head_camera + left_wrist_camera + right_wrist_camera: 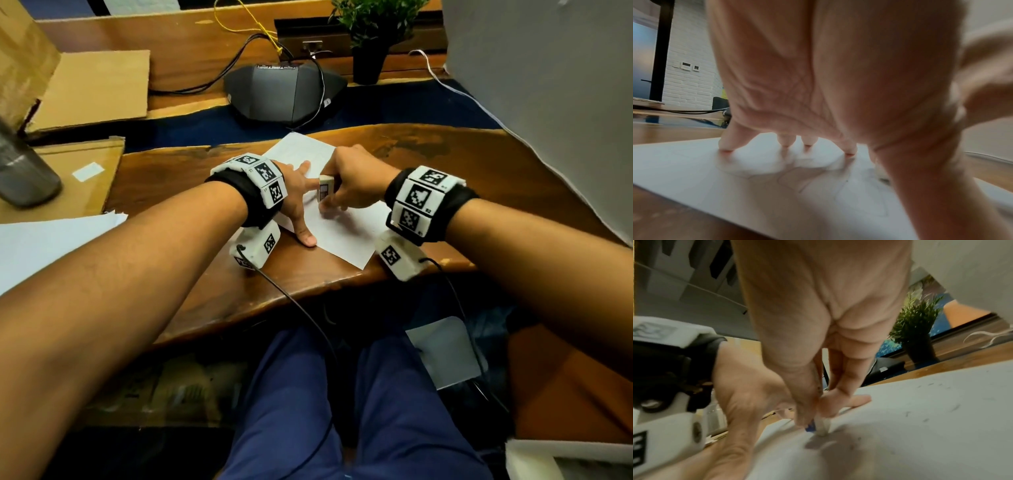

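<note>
A white sheet of paper [342, 233] with faint pencil lines lies on the wooden desk [164, 185]. My left hand [298, 198] lies spread on its left part, fingertips [726, 148] and thumb pressing it flat. My right hand [352, 181] pinches a small white eraser [324, 192] in a printed sleeve, standing it on end. The eraser [823, 426] tip touches the paper [920, 418] just right of the left hand [748, 395]. Eraser crumbs speckle the sheet in the right wrist view.
A dark conference phone [284, 92] with cables sits beyond the paper. A potted plant [370, 37] stands at the back right, cardboard [96, 89] and a grey bottle [24, 168] at the left. More white paper [44, 246] lies near the left forearm. A large white sheet [548, 102] leans at the right.
</note>
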The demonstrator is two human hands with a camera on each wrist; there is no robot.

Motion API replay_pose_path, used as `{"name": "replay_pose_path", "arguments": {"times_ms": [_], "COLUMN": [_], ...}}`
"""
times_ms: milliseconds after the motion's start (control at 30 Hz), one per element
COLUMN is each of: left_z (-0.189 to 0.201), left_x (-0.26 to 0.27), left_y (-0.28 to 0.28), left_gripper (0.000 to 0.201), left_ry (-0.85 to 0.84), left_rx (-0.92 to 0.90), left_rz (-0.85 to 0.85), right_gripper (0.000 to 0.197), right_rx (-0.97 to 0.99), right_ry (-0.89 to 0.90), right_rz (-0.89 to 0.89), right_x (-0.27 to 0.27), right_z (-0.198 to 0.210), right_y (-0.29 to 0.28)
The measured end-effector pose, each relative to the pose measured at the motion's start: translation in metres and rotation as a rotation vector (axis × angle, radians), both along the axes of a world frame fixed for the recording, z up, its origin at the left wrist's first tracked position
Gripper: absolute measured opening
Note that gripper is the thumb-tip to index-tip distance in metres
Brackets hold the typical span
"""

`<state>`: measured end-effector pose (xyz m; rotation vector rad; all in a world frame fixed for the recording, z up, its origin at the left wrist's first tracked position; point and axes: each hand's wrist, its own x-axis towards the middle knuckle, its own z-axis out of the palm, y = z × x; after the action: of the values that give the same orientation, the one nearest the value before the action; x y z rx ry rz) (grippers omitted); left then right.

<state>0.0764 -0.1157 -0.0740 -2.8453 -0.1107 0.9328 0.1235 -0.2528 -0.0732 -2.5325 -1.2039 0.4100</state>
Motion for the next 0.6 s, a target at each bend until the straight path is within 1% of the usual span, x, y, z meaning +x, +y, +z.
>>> {"name": "replay_pose_path", "arguments": {"times_ms": [67, 167, 200, 367, 500, 600], "left_z": [-0.002, 0.0, 0.001, 0.003, 0.006, 0.009], "left_x": [0.0, -0.001, -0.003, -0.004, -0.009, -0.021], "left_y": [0.001, 0.002, 0.002, -0.001, -0.003, 0.0], "left_gripper": [0.135, 0.136, 0.136, 0.141, 0.128, 0.119], "left_ry": [-0.012, -0.023, -0.019, -0.005, -0.003, 0.006], "left_rx": [0.005, -0.01, -0.02, -0.039, -0.04, -0.024], "left_rz": [0.0, 0.007, 0.015, 0.035, 0.084, 0.089], "right_gripper": [0.014, 0.013, 0.014, 0.018, 0.022, 0.026], "right_rx": [0.024, -0.083, -0.112, -0.022, -0.047, -0.026], "right_ry": [0.023, 0.164, 0.184, 0.104, 0.095, 0.068], "right_rz": [0.032, 0.113, 0.118, -0.031, -0.086, -0.114], "right_x": [0.001, -0.001, -0.001, 0.01, 0.019, 0.026], "right_z": [-0.003, -0.001, 0.002, -0.002, -0.004, -0.006], "right_y": [-0.005, -0.02, -0.025, -0.045, -0.052, -0.053]}}
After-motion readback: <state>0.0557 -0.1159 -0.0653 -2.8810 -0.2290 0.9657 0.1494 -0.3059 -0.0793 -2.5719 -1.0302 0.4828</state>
